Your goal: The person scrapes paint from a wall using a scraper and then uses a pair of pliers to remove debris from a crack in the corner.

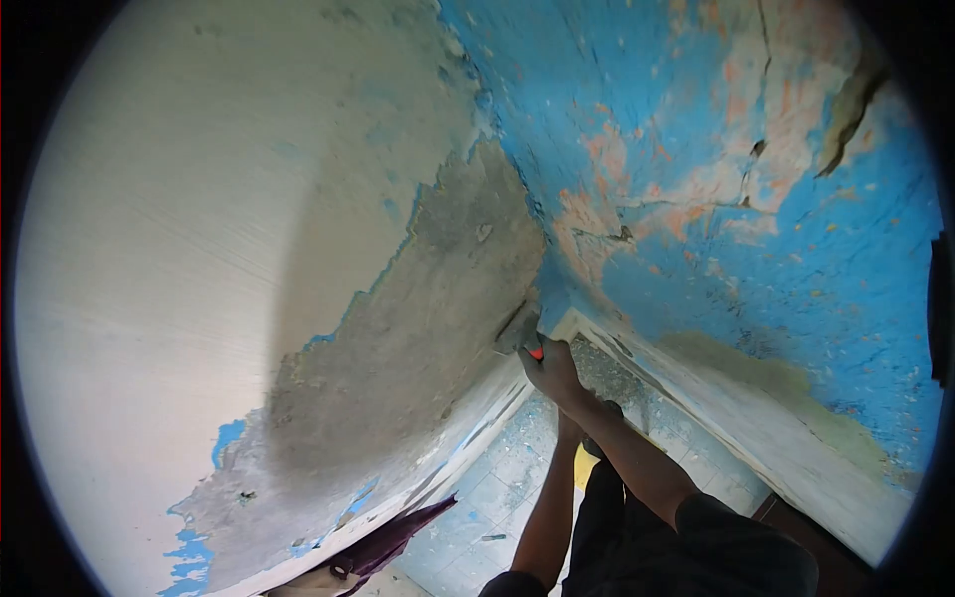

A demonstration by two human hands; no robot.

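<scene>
My right hand (554, 370) is closed around a scraper (518, 331) with a wide grey blade and a bit of red at its handle. The blade lies against the left wall (398, 328), low down near the corner, where a large grey patch is bare of paint. A ragged blue and white paint edge borders this patch. My left forearm (549, 497) reaches up beneath the right one. The left hand is mostly hidden behind my right hand and wrist, so its fingers do not show.
The right wall (696, 229) has blue paint, pinkish worn spots and cracks. Tiled floor (497, 478) with paint flakes lies below. A dark purple cloth (408, 537) is at the lower left. Something yellow (585, 468) is by my feet.
</scene>
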